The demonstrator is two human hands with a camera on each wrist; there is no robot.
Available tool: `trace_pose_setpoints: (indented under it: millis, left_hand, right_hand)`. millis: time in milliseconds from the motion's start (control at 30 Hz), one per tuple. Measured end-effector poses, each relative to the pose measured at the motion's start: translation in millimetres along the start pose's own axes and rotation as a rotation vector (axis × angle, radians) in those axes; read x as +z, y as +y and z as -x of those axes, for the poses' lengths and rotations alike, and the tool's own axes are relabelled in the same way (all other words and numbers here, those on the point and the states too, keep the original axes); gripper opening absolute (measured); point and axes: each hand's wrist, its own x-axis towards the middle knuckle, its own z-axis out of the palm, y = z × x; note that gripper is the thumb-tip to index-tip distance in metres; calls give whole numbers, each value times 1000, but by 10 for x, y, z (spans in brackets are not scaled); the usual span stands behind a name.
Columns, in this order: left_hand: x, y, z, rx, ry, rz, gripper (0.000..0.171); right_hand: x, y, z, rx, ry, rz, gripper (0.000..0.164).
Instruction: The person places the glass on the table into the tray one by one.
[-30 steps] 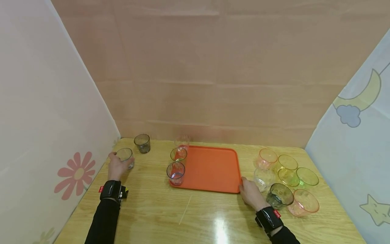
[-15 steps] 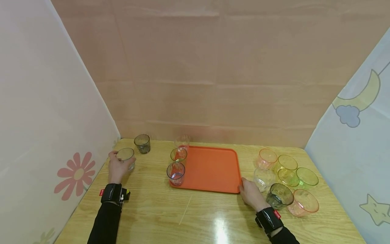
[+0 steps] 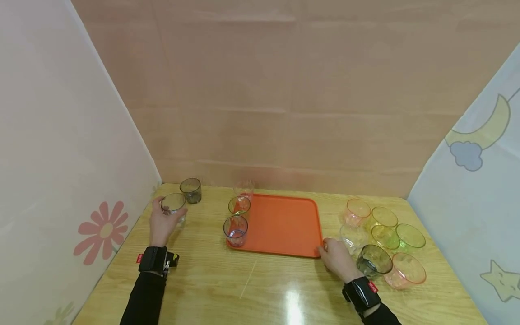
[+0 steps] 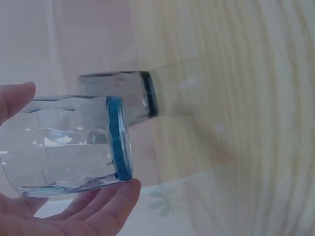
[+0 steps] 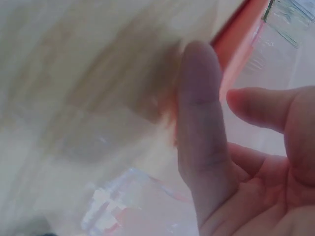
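My left hand grips a clear glass tumbler around its side, thumb on one side and fingers on the other. In the left wrist view the tumbler shows a thick bluish base. Just behind it stands a smoky grey tumbler. At the near right corner of an orange tray, my right hand pinches the rim; the right wrist view shows thumb and index finger on either side of it. Three tumblers stand along the tray's left edge, the nearest one bluish.
Right of the tray stand several tumblers close together: pink, yellow, green, dark grey and clear. The right wrist is right beside them. Printed sheets rise at left and right, and a brown backdrop behind.
The left hand has moved the clear tumbler a little right and upward in view, nearer the smoky grey one. The right hand stays at the tray corner.
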Motion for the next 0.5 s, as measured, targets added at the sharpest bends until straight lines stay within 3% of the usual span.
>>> trace_pose_setpoints:
  millis: [167, 367, 500]
  left_hand:
    - [42, 59, 36, 30, 1, 53, 88]
    - [121, 156, 66, 71, -10, 108, 85]
    - [167, 282, 102, 106, -1, 129, 83]
  right_hand:
    - [-14, -58, -34, -38, 58, 2, 32]
    - [15, -126, -93, -103, 148, -29, 27]
    - [28, -198, -124, -129, 158, -67, 26]
